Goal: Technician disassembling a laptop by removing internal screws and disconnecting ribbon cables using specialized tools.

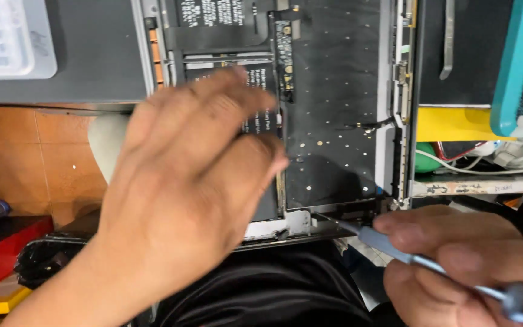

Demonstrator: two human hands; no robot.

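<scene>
An opened laptop [334,121] lies bottom-side up, its black inner panel and battery cells showing. My left hand [183,181] hovers over the lower left part of the laptop, fingers together and slightly blurred, holding nothing that I can see. My right hand [455,260] at the lower right grips a thin grey-blue screwdriver [388,245]. Its tip points left to the laptop's near edge, close to a small metal bracket [298,221].
A grey mat [92,54] carries a white parts tray [7,36] at top left. A teal case [516,66], metal tweezers [449,36], a yellow sheet [455,124] and white cables [516,157] lie at right. Orange floor tiles [25,157] and a red box [1,248] are at left.
</scene>
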